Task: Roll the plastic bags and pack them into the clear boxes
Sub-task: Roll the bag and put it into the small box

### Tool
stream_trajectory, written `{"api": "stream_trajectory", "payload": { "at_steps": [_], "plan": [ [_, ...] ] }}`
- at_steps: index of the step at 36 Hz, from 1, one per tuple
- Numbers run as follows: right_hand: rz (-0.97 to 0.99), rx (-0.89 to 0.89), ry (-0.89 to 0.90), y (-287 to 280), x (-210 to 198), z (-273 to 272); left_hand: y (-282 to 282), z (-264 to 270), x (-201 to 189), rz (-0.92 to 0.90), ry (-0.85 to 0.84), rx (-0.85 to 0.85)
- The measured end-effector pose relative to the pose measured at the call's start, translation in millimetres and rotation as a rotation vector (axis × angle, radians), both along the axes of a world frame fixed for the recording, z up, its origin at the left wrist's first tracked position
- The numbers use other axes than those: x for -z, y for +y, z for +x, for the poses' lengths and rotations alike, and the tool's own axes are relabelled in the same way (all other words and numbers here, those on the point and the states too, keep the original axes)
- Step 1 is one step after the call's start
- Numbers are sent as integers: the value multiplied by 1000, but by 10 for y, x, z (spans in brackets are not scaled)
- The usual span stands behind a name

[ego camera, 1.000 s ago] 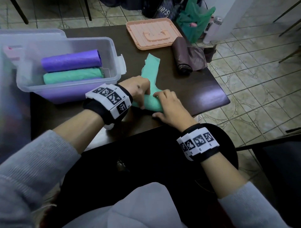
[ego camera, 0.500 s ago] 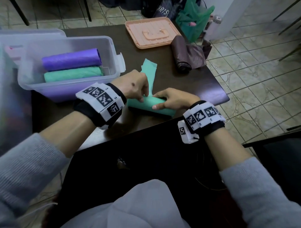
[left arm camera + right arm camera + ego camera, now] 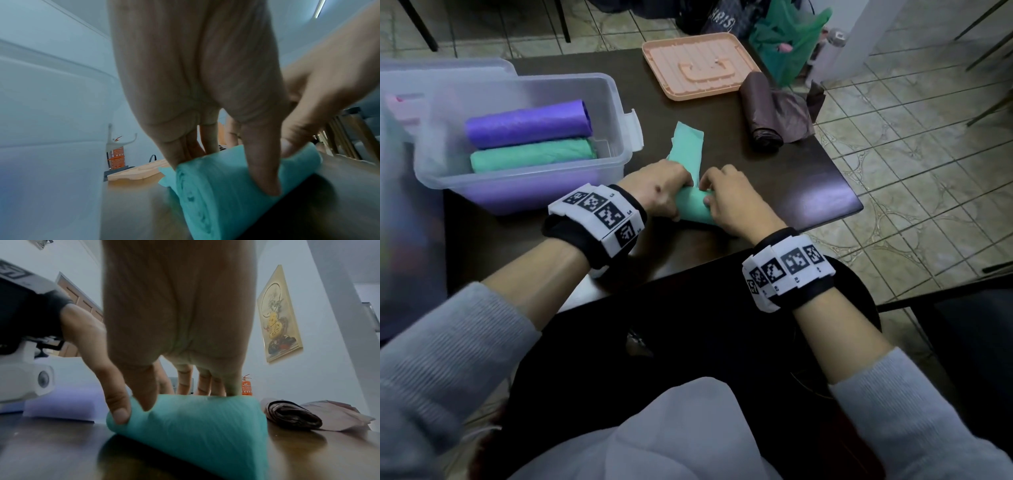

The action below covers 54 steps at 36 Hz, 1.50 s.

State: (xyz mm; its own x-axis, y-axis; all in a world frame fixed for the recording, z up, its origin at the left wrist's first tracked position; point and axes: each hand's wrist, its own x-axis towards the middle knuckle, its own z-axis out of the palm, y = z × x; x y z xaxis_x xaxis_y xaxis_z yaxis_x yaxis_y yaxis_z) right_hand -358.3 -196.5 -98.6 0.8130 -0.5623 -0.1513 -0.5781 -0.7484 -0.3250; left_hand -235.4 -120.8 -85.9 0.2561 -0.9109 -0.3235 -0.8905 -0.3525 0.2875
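A teal plastic bag (image 3: 693, 207) lies near the front edge of the dark table (image 3: 808, 178), partly rolled, its flat tail (image 3: 687, 144) stretching away from me. My left hand (image 3: 664, 193) grips the roll's left end (image 3: 205, 186), thumb in front and fingers behind. My right hand (image 3: 726, 202) grips the right part (image 3: 195, 423) the same way. A clear box (image 3: 619, 113) at the left holds a purple roll (image 3: 527, 123) and a teal roll (image 3: 534, 156). A brown bag (image 3: 770, 113), half rolled, lies at the table's right.
A peach tray-like lid (image 3: 698, 66) sits at the table's far side. A second clear box (image 3: 400, 171) stands at the far left. The table's right edge drops to a tiled floor (image 3: 911, 154). A green bag (image 3: 787, 34) lies on the floor beyond the table.
Both hands have rolled the teal bag away from me, so the roll is thicker and the flat tail shorter. My right hand drew in beside the left.
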Motion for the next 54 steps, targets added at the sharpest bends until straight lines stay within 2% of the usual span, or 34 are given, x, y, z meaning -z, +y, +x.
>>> {"api": "stream_trajectory", "payload": {
  "at_steps": [7,13,19,27,31,35,41,44,48,54],
  "plan": [
    [-8,-54,31,52,37,-83,-33,71,-33,77,27,35],
    [92,-48,37,14,11,-70,6,88,-35,115,83,25],
    [178,-53,125,-81,-57,-55,79,20,52,-24,25,53],
    [382,1,233,-184,-159,-31,87,57,69,-85,0,26],
    [321,-28,264,-152,-148,27,40,94,56,-40,20,-3],
    [148,2,106,-6,-76,34,-19,121,31,4,47,-27],
    [-24,1,19,79,70,-15,-42,140,16,-18,60,-51],
    [57,24,-9,-6,66,-3,-9,121,43,-112,52,-62],
    [143,11,71,-167,1,51,28,77,58,-262,-7,-72],
    [251,-57,252,-329,-103,98,15,61,75,-196,-41,-6]
  ]
}}
